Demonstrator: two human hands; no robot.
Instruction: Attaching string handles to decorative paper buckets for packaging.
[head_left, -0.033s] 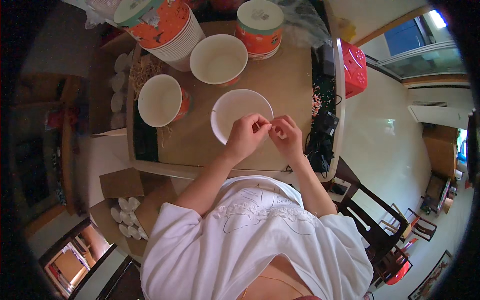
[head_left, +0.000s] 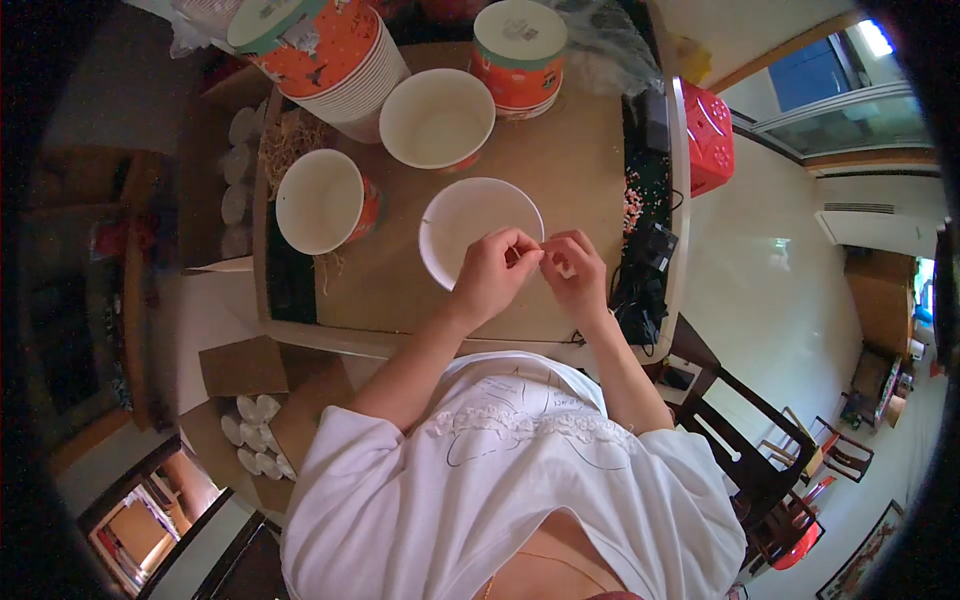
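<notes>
My left hand (head_left: 494, 268) and my right hand (head_left: 574, 272) meet over the near right rim of a white bowl (head_left: 455, 225). Thumb and fingers of each are pinched, the tips touching or nearly so; whatever lies between them is too small to make out. The bowl rests on brown cardboard, and a small speck shows on its left inner rim. Just beyond it stands an orange paper tub (head_left: 437, 118), open at the top, with a second open paper tub (head_left: 320, 202) to the left.
A tall stack of orange tubs (head_left: 325, 55) leans at the far left beside shredded straw (head_left: 290, 150). Another upturned orange tub (head_left: 520, 60) stands at the back. Black cables (head_left: 640, 300) and small pink bits (head_left: 633, 200) line the right edge. Below left, a cardboard box (head_left: 240, 368) holds white pieces.
The white bowl has shifted very slightly to the left. My hands keep the same pinched pose.
</notes>
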